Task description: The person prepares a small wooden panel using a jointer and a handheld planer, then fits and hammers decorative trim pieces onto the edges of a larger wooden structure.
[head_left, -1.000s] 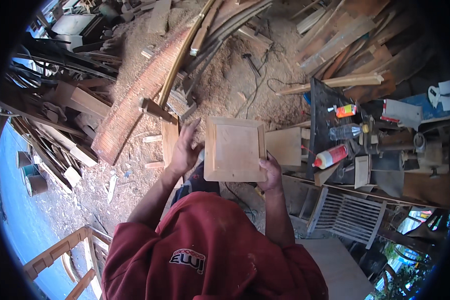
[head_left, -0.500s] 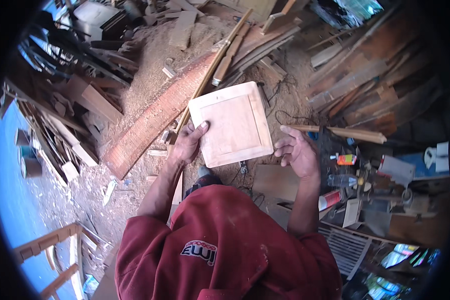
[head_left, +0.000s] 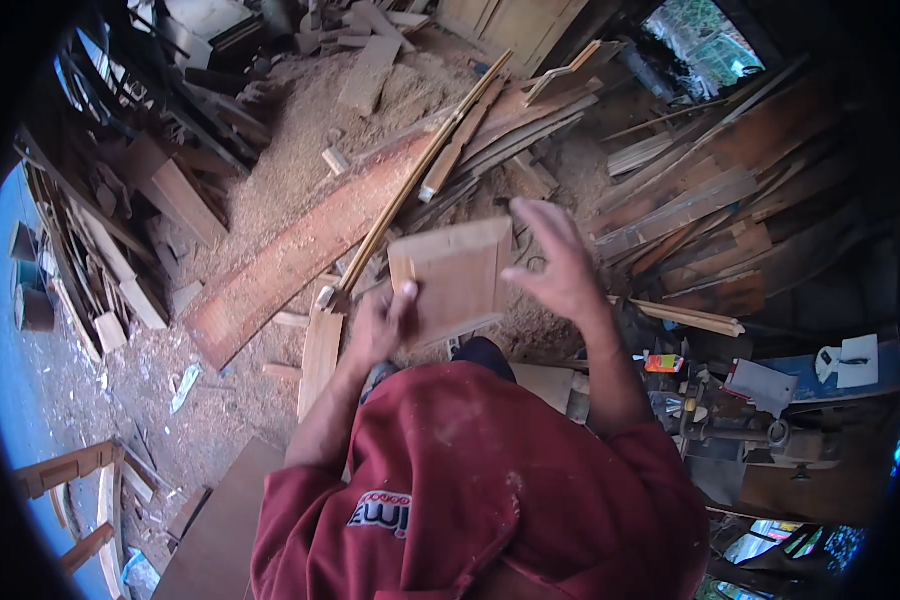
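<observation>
A small wooden panel point(head_left: 450, 275) with a raised frame around a flat middle is held in front of me, tilted so that its face looks foreshortened. My left hand point(head_left: 385, 318) grips its left edge, thumb lying on the face and fingers hidden behind. At the far right corner hovers my right hand point(head_left: 560, 262), fingers apart and a little blurred. It seems to hold nothing; whether it touches the panel's edge I cannot tell.
A long reddish plank point(head_left: 280, 270) crosses the sawdust-covered floor, with a thin batten point(head_left: 425, 160) over it. Boards point(head_left: 710, 210) are stacked at the right, above a cluttered bench point(head_left: 760, 450). Offcuts point(head_left: 175, 195) lean at the left.
The panel has tilted and come slightly lower, its face now in shade. My right hand has risen and moved left to the panel's far right corner. The whole view has shifted a little.
</observation>
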The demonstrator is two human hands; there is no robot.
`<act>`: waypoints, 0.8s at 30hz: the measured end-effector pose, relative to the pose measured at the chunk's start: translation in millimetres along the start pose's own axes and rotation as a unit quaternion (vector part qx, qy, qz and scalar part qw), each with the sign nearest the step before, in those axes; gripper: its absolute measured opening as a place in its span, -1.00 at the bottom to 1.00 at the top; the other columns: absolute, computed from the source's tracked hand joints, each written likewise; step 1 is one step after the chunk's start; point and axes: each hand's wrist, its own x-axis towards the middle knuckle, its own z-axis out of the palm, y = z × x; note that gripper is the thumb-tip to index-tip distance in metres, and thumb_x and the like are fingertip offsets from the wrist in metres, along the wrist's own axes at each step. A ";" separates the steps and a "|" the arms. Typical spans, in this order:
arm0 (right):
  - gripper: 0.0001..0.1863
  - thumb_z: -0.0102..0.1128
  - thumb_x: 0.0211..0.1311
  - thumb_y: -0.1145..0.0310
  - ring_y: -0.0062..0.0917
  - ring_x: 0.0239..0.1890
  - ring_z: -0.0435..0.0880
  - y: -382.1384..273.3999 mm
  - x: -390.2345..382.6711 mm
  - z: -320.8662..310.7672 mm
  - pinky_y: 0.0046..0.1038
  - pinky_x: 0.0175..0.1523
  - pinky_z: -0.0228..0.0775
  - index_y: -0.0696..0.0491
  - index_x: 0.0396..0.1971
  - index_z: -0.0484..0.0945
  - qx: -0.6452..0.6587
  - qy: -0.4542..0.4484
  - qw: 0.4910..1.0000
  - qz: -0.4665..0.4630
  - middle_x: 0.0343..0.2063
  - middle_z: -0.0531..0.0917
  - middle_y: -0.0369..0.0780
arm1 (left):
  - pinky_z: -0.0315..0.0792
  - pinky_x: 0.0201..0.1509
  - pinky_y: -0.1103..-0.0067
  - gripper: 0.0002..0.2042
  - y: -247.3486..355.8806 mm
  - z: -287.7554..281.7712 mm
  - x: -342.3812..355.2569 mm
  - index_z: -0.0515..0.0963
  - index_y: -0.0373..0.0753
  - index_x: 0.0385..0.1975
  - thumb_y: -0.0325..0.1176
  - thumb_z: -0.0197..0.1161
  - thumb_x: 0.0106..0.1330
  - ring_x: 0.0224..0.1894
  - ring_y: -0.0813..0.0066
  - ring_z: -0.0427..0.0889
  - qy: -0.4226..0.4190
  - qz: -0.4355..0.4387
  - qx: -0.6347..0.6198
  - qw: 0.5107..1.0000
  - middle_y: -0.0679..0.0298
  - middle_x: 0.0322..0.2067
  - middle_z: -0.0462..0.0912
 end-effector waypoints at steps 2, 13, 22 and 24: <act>-0.11 0.55 -0.16 0.34 -0.20 0.30 0.34 -5.8 8.7 7.4 -0.22 0.28 0.29 -0.02 0.29 0.36 -0.109 -0.061 0.988 -0.091 0.10 0.49 -0.12 | 0.44 -0.33 0.35 -0.59 4.3 15.9 -12.0 0.56 -0.37 -0.20 -0.06 0.01 0.51 -0.46 0.25 0.61 0.062 0.186 0.071 0.978 0.02 -0.50 0.61; -0.61 0.46 -0.10 0.26 -0.11 -0.33 0.66 109.4 54.3 46.1 -0.18 -0.18 0.45 0.09 -0.23 0.62 0.109 -0.421 0.893 -0.119 -0.45 0.65 -0.07 | 0.45 -0.28 0.29 -0.63 -16.1 66.3 35.9 0.59 -0.33 -0.12 -0.16 -0.06 0.51 -0.39 -0.01 0.59 0.067 0.282 0.175 0.941 -0.01 -0.43 0.56; -0.79 0.33 -0.04 0.39 -0.21 -0.25 0.65 320.8 196.6 -43.3 -0.16 -0.18 0.46 0.04 -0.35 0.57 -0.094 -0.282 0.921 -0.251 -0.41 0.58 -0.19 | 0.48 0.01 0.34 -0.56 -7.5 130.8 238.7 0.55 -0.35 0.04 -0.11 -0.12 0.53 -0.13 0.10 0.63 0.188 0.277 0.159 0.929 0.02 -0.18 0.66; -0.75 0.25 -0.04 0.46 -0.21 -0.18 0.62 383.1 230.3 -76.6 -0.15 -0.16 0.47 -0.01 -0.28 0.58 -0.163 -0.269 0.920 -0.235 -0.31 0.59 -0.17 | 0.49 0.01 0.37 -0.65 -14.0 147.7 295.0 0.56 -0.33 0.02 -0.20 0.00 0.49 -0.12 0.16 0.65 0.197 0.230 0.146 0.942 0.03 -0.19 0.66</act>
